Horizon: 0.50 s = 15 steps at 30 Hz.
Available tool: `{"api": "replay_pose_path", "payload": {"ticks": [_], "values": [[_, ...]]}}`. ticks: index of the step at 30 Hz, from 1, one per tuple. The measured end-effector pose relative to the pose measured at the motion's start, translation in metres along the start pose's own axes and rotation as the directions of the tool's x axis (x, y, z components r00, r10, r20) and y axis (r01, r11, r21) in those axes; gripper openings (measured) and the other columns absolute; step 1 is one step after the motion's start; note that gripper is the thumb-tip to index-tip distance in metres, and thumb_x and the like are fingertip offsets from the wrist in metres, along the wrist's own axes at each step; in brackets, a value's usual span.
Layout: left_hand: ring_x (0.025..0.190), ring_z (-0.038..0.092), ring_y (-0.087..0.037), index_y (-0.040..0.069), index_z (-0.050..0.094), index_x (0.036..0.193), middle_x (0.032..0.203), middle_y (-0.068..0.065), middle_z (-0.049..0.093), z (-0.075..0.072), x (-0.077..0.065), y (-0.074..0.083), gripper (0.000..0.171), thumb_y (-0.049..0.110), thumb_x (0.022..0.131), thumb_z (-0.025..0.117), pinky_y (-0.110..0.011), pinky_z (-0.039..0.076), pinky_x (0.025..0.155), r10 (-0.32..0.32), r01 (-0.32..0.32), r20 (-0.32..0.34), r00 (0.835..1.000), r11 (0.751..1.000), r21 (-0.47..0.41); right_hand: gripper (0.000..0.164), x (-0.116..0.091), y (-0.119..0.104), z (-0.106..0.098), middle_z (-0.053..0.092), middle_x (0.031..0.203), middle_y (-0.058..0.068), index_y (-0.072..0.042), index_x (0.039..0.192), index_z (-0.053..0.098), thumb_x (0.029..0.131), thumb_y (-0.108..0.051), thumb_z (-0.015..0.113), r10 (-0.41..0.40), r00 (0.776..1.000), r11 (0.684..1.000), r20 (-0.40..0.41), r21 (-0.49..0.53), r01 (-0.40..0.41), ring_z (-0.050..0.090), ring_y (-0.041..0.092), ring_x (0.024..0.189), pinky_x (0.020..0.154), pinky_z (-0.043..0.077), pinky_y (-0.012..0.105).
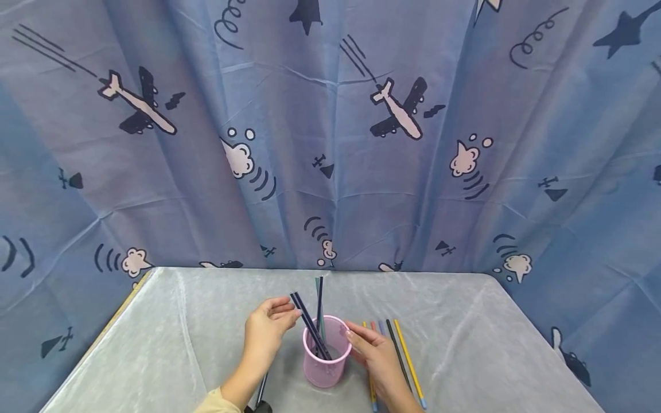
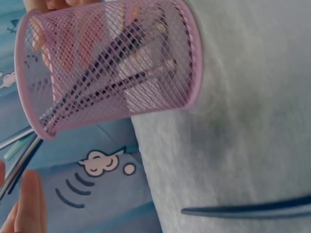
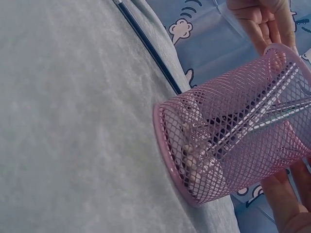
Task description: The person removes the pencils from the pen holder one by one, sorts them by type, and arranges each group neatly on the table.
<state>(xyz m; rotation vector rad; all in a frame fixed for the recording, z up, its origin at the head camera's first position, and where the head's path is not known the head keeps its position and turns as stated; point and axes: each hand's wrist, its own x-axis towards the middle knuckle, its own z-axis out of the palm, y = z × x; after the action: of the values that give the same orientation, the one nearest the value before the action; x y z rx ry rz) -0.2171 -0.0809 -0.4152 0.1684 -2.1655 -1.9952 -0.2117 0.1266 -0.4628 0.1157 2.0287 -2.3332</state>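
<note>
A pink mesh pencil cup (image 1: 324,374) stands upright on the grey cloth. My right hand (image 1: 381,358) grips its right side, with the thumb at the rim; part of that hand (image 3: 286,199) shows behind the mesh. My left hand (image 1: 268,327) pinches two dark pencils (image 1: 306,315) near their tops, to the left of the cup. These lean over the rim with their lower ends inside. Through the mesh in the left wrist view, the pencil ends are close to the cup's bottom. Another dark pencil (image 1: 321,295) and a teal pencil (image 1: 317,285) stand in the cup.
Several pencils lie to the right, among them a yellow pencil (image 1: 409,361) and a dark green pencil (image 1: 397,351), some partly under my right hand. A dark pencil (image 1: 262,389) lies left of the cup, near a black object (image 1: 262,406). A blue patterned curtain (image 1: 330,143) hangs behind.
</note>
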Motion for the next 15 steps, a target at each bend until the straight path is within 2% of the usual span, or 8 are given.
{"api": "replay_pose_path", "payload": {"ticks": [2, 4, 5, 6, 9, 11, 12, 15], "values": [[0.092, 0.074, -0.024, -0.011, 0.063, 0.117, 0.108, -0.026, 0.071, 0.004, 0.000, 0.000, 0.039, 0.007, 0.085, 0.077, -0.023, 0.063, 0.074, 0.005, -0.005, -0.002, 1.000, 1.000, -0.015, 0.040, 0.000, -0.001, -0.001, 0.069, 0.124, 0.014, 0.012, 0.126, 0.059, 0.092, -0.008, 0.066, -0.005, 1.000, 1.000, -0.012, -0.005, 0.005, 0.055, 0.018, 0.127, 0.093, 0.059, 0.030], [0.090, 0.074, -0.023, -0.011, 0.064, 0.114, 0.106, -0.025, 0.072, 0.008, 0.000, -0.001, 0.037, 0.006, 0.084, 0.077, -0.022, 0.063, 0.073, 0.006, -0.006, -0.006, 1.000, 1.000, -0.019, 0.040, 0.000, -0.001, -0.003, 0.069, 0.125, 0.015, 0.013, 0.126, 0.058, 0.093, -0.008, 0.065, -0.013, 1.000, 1.000, -0.005, -0.005, 0.013, 0.040, 0.029, 0.141, 0.094, 0.059, 0.030], [0.088, 0.073, -0.022, -0.011, 0.064, 0.113, 0.104, -0.024, 0.072, 0.009, 0.000, -0.001, 0.035, 0.006, 0.084, 0.077, -0.022, 0.062, 0.072, 0.004, -0.004, -0.010, 1.000, 1.000, -0.021, 0.039, 0.000, -0.001, -0.003, 0.069, 0.124, 0.014, 0.013, 0.126, 0.059, 0.094, -0.008, 0.065, -0.010, 1.000, 1.000, -0.003, -0.003, 0.010, 0.034, 0.033, 0.144, 0.093, 0.059, 0.029], [0.087, 0.073, -0.021, -0.011, 0.064, 0.112, 0.103, -0.024, 0.073, 0.010, 0.000, -0.001, 0.034, 0.005, 0.084, 0.077, -0.022, 0.062, 0.071, 0.006, -0.006, -0.013, 1.000, 1.000, -0.020, 0.039, 0.000, -0.001, -0.003, 0.070, 0.123, 0.013, 0.013, 0.126, 0.059, 0.094, -0.008, 0.065, -0.010, 1.000, 1.000, 0.001, -0.004, 0.010, 0.035, 0.033, 0.144, 0.093, 0.059, 0.029], [0.084, 0.073, -0.019, -0.010, 0.065, 0.110, 0.101, -0.023, 0.073, 0.011, 0.000, -0.001, 0.032, 0.005, 0.084, 0.077, -0.021, 0.062, 0.070, 0.003, -0.004, -0.030, 1.000, 1.000, -0.017, 0.040, -0.001, -0.001, -0.003, 0.071, 0.122, 0.010, 0.012, 0.127, 0.058, 0.095, -0.010, 0.064, -0.001, 1.000, 1.000, 0.018, 0.004, 0.001, 0.052, 0.019, 0.132, 0.093, 0.059, 0.029], [0.084, 0.073, -0.018, -0.011, 0.065, 0.109, 0.101, -0.023, 0.073, 0.012, 0.001, -0.001, 0.031, 0.005, 0.085, 0.076, -0.021, 0.062, 0.070, 0.008, -0.009, -0.037, 0.999, 1.000, -0.025, 0.040, 0.000, -0.001, -0.003, 0.071, 0.121, 0.009, 0.012, 0.127, 0.058, 0.095, -0.011, 0.065, 0.004, 1.000, 1.000, 0.021, 0.009, -0.004, 0.063, 0.007, 0.113, 0.093, 0.059, 0.028], [0.084, 0.073, -0.018, -0.011, 0.065, 0.109, 0.101, -0.022, 0.073, 0.012, 0.001, -0.001, 0.031, 0.005, 0.086, 0.076, -0.022, 0.062, 0.070, 0.010, -0.011, -0.038, 0.999, 1.000, -0.027, 0.041, 0.000, -0.001, -0.003, 0.072, 0.120, 0.009, 0.012, 0.128, 0.058, 0.095, -0.011, 0.065, 0.004, 1.000, 1.000, 0.027, 0.007, -0.004, 0.064, 0.002, 0.106, 0.093, 0.059, 0.028], [0.085, 0.072, -0.018, -0.012, 0.065, 0.109, 0.100, -0.022, 0.072, 0.013, 0.000, -0.002, 0.029, 0.005, 0.087, 0.074, -0.022, 0.063, 0.071, 0.019, -0.020, -0.037, 0.999, 0.999, -0.034, 0.042, 0.000, 0.000, -0.004, 0.071, 0.120, 0.009, 0.013, 0.129, 0.056, 0.095, -0.011, 0.064, 0.008, 0.999, 1.000, 0.041, 0.005, -0.008, 0.062, -0.004, 0.103, 0.092, 0.059, 0.026]]}}
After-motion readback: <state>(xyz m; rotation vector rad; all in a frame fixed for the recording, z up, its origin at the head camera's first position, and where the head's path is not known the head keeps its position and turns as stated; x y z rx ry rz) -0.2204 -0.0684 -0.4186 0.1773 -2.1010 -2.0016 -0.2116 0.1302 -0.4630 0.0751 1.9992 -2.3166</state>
